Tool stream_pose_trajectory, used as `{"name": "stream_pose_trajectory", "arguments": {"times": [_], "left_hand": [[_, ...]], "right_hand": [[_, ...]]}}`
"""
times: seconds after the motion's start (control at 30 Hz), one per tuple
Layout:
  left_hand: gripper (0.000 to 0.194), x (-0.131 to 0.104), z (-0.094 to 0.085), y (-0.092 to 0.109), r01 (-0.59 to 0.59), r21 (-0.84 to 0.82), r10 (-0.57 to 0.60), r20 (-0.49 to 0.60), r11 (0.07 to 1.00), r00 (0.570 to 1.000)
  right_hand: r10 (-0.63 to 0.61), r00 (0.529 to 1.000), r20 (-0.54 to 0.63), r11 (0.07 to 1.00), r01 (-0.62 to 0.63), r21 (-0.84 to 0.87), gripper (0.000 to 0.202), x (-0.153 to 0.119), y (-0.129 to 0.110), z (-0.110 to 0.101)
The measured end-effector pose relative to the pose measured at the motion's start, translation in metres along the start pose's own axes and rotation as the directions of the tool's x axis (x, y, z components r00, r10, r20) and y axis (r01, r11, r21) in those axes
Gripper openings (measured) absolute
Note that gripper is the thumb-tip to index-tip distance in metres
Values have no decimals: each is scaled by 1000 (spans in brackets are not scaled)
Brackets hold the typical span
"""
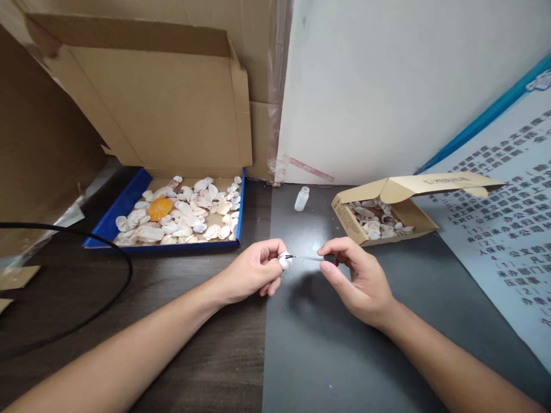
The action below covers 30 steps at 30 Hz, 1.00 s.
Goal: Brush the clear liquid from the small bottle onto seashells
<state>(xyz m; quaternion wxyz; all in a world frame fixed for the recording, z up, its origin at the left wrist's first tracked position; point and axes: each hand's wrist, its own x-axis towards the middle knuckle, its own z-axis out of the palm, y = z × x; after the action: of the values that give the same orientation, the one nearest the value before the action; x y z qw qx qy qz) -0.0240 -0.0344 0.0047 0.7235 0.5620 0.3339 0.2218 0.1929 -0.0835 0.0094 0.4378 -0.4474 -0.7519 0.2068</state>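
Near the middle of the view, my left hand (261,268) pinches a small white shell (284,261) between thumb and fingers. My right hand (355,278) holds a small brush by its black cap (330,259), and the thin stem points left. The dark brush tip (289,256) is at the shell and seems to touch it. Behind the hands, an uncapped small bottle (302,199) with whitish contents stands on the dark grey mat (297,355).
At the left, an open blue-edged box (163,248) holds many shells and an orange one (160,208). A smaller cardboard box (350,221) with shells sits at the right, beside a printed sheet (495,246). A black cable (129,269) curves at far left.
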Motion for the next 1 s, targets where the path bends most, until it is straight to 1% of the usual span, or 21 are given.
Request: {"name": "stream_pose_trajectory", "arguments": {"times": [0.1,0.17,0.33,0.63,1.0], "left_hand": [[14,0,1,1,4,-11,-4,0,1000,1000],[15,0,2,2,-1,-34,0,-13,999,1000],[20,2,3,0,-8,-92,4,-45,996,999],[22,4,3,-5,-29,-82,24,-58,996,998],[20,4,2,-6,-49,-76,44,-68,996,997]], "right_hand": [[-5,1000,17,1000,5,17,6,0,1,0],[14,1000,24,1000,-14,12,6,0,1,1],[53,998,-24,999,-53,-2,5,1,0,1],[40,999,-4,999,-40,3,5,1,0,1],[111,993,-41,994,-112,-15,3,3,2,2]]}}
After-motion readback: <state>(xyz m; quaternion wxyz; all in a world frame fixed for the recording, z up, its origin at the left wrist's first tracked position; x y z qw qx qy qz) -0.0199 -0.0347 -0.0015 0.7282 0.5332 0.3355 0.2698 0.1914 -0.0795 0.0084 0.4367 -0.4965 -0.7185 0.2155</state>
